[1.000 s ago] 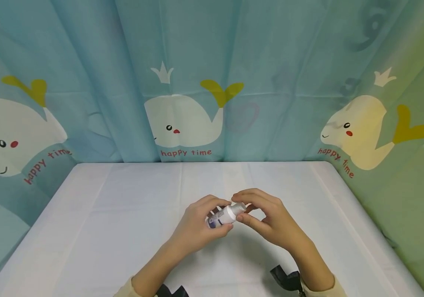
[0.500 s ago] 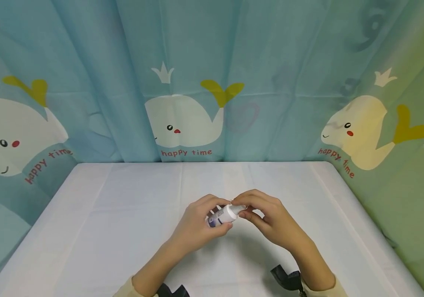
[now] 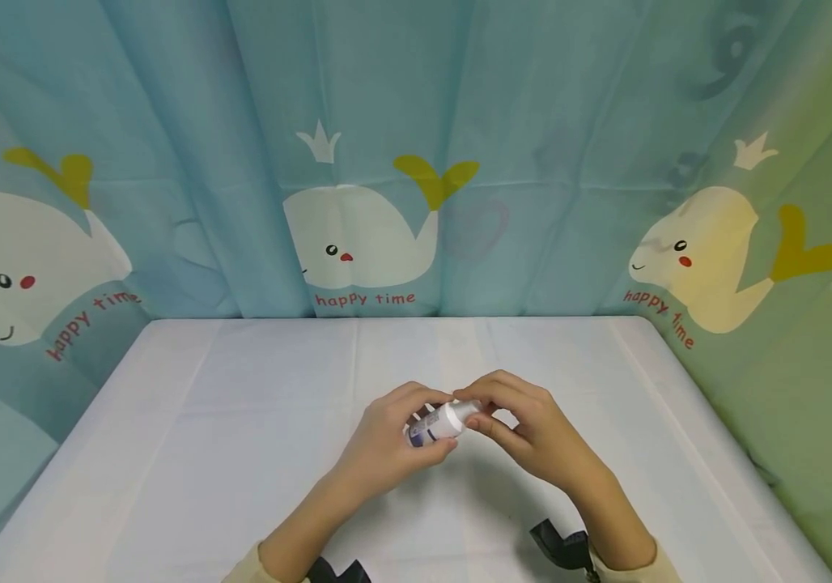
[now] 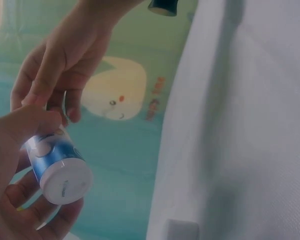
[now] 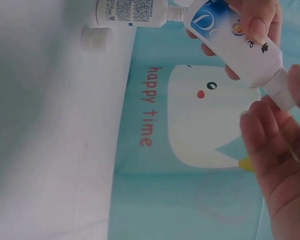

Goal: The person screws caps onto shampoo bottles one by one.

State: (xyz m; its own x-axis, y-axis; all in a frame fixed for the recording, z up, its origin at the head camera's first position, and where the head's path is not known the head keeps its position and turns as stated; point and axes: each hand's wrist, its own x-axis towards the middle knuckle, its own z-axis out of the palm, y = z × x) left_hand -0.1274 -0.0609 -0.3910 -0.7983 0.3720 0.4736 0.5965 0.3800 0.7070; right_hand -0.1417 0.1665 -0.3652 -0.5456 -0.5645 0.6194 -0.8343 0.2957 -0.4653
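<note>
A small white bottle with a blue-patterned label [image 3: 430,427] is tilted above the table, its capped end up and to the right. My left hand [image 3: 389,441] grips its body, fingers behind and thumb along the near side. At the upper end, my right hand [image 3: 528,421] pinches the pale cap [image 3: 465,410] between thumb and fingers. In the right wrist view the cap [image 5: 280,92] sits on the bottle's neck, with the right thumb on one side and the fingertips on the other. The left wrist view shows the bottle's round white base [image 4: 67,182].
In the right wrist view, a second white bottle with printed text [image 5: 132,12] and a narrow, bare neck stands on the table, a short white cylinder [image 5: 95,39] beside it. Patterned curtains [image 3: 532,243] surround the white table [image 3: 256,389] at the back and sides.
My right thumb and fingers have closed in round the cap, then shifted slightly on it. The left hand and the bottle have stayed almost still.
</note>
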